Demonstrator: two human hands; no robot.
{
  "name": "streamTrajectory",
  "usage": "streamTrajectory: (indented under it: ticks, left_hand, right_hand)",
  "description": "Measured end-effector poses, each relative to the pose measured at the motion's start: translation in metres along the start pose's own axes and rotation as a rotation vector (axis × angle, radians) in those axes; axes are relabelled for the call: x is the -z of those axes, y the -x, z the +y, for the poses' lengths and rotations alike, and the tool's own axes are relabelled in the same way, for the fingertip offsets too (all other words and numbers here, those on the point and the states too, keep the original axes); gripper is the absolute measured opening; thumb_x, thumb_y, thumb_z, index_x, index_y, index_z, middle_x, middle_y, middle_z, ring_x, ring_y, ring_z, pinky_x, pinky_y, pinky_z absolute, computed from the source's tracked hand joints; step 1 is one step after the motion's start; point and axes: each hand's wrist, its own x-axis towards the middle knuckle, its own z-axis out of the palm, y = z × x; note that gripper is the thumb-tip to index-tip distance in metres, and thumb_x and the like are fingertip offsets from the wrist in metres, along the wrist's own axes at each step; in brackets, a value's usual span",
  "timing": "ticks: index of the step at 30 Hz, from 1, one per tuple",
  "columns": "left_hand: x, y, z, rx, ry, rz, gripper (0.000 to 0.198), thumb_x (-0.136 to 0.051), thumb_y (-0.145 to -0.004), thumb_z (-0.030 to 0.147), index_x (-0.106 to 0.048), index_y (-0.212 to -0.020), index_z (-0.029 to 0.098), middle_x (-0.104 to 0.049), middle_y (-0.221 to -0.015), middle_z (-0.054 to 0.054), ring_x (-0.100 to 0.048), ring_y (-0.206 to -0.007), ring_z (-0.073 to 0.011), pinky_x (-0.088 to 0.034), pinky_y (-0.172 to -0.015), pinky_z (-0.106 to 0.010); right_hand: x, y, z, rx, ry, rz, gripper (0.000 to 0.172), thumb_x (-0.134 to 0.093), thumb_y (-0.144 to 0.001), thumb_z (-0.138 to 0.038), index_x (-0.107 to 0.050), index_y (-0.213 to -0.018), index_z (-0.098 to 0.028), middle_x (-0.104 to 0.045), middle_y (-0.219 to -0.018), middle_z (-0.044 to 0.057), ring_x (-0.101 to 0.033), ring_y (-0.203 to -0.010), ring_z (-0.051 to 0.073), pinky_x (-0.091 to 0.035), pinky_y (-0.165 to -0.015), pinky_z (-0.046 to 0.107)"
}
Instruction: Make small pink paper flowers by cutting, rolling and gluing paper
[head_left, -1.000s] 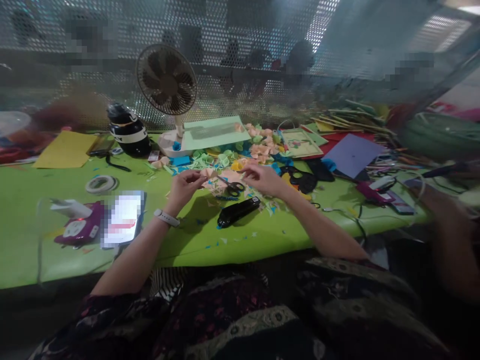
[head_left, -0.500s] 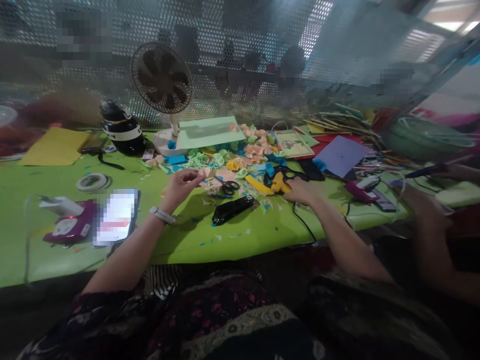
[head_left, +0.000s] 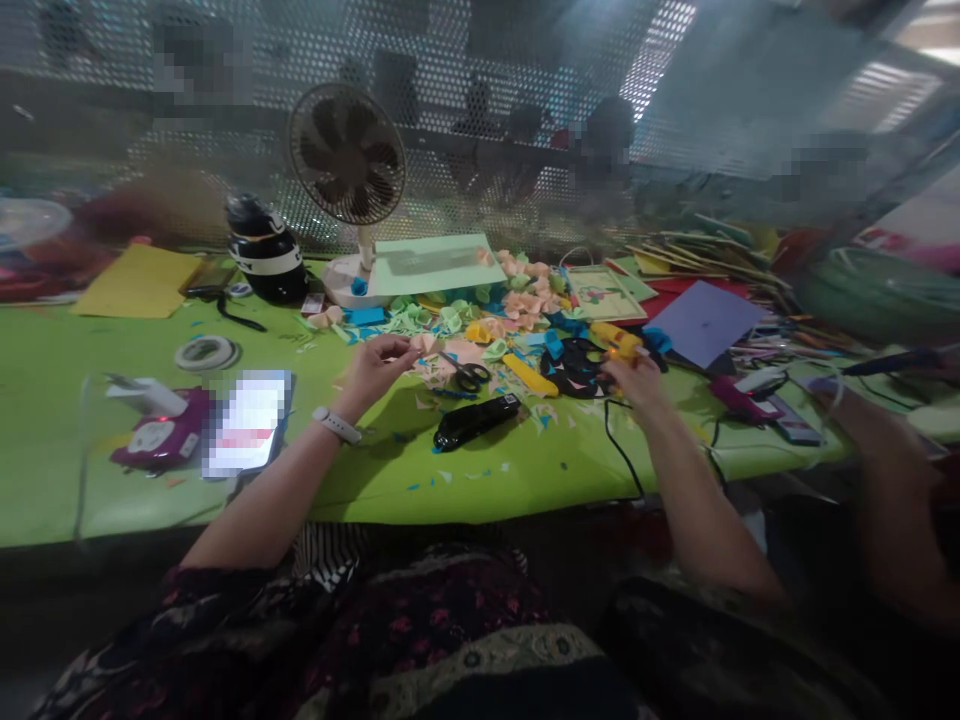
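Note:
My left hand [head_left: 380, 368], with a pale watch strap on the wrist, is pinched on a small peach paper piece [head_left: 426, 347] above the scraps. My right hand [head_left: 634, 382] is wrapped round a yellow hot glue gun [head_left: 616, 342], which shows a small orange light; its nozzle points left. Between my hands lie black-handled scissors [head_left: 470, 377] and a yellow-handled tool [head_left: 529, 375] I cannot identify. A black stapler-like object [head_left: 477, 421] rests nearer me. Folded peach paper pieces [head_left: 529, 305] and green ones [head_left: 451, 318] are heaped behind.
A fan [head_left: 348, 155], a black bottle [head_left: 266, 255] and a green sheet [head_left: 439, 262] stand at the back. Left are a tape roll [head_left: 207, 352], a purple device [head_left: 161, 435] and a phone [head_left: 249, 422]. A black cord [head_left: 621, 450] crosses the front edge. A co-worker's arm [head_left: 874, 430] is at right.
My right hand has lifted the yellow glue gun from the table and moved it up and right. My left hand still pinches the peach paper. The view has shifted slightly.

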Motion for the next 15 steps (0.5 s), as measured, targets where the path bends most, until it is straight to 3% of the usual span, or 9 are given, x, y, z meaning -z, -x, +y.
streamTrajectory:
  ticks: [2,5,9,12,15]
  left_hand:
    - [0.0,0.001,0.002,-0.019,-0.013,0.001,0.039,-0.077,-0.073,0.056,-0.073,-0.073,0.017,-0.073,-0.084,-0.007,-0.065,-0.071,-0.0171,-0.055,-0.061,-0.03]
    - [0.0,0.001,0.006,-0.046,-0.039,0.003,0.038,-0.075,-0.075,0.055,-0.072,-0.072,0.018,-0.072,-0.082,-0.007,-0.065,-0.074,-0.0184,-0.055,-0.064,-0.031]
    - [0.001,0.002,0.008,-0.111,-0.1,0.018,0.035,-0.074,-0.077,0.053,-0.07,-0.067,0.019,-0.071,-0.081,-0.007,-0.067,-0.085,-0.022,-0.055,-0.07,-0.033]
    - [0.003,0.002,0.007,-0.151,-0.136,0.041,0.032,-0.072,-0.08,0.05,-0.069,-0.067,0.02,-0.07,-0.079,-0.007,-0.067,-0.091,-0.0235,-0.055,-0.077,-0.035]
    - [0.004,0.002,0.007,-0.188,-0.175,0.078,0.028,-0.072,-0.081,0.046,-0.069,-0.069,0.02,-0.072,-0.082,-0.007,-0.068,-0.091,-0.0232,-0.055,-0.081,-0.038]
  right_hand:
    - [-0.007,0.005,-0.017,0.008,-0.179,-0.057,0.03,-0.055,-0.079,-0.044,-0.057,-0.097,-0.02,-0.062,-0.077,0.004,-0.061,-0.06,0.018,-0.05,-0.051,0.031]
    - [-0.023,0.022,-0.054,0.084,-0.371,-0.189,0.033,-0.066,-0.074,-0.048,-0.062,-0.092,-0.022,-0.061,-0.068,0.0,-0.059,-0.058,0.016,-0.05,-0.051,0.029]
    - [-0.047,0.044,-0.108,0.25,-0.659,-0.427,0.029,-0.075,-0.074,-0.043,-0.068,-0.095,-0.025,-0.068,-0.079,0.001,-0.061,-0.064,0.015,-0.054,-0.055,0.029]
    - [-0.068,0.048,-0.13,0.333,-0.656,-0.541,0.027,-0.077,-0.074,-0.044,-0.068,-0.09,-0.023,-0.07,-0.083,0.002,-0.063,-0.068,0.016,-0.055,-0.058,0.029]
    - [-0.087,0.045,-0.132,0.38,-0.597,-0.54,0.03,-0.075,-0.079,-0.047,-0.068,-0.091,-0.021,-0.07,-0.083,0.003,-0.064,-0.071,0.018,-0.057,-0.062,0.031]
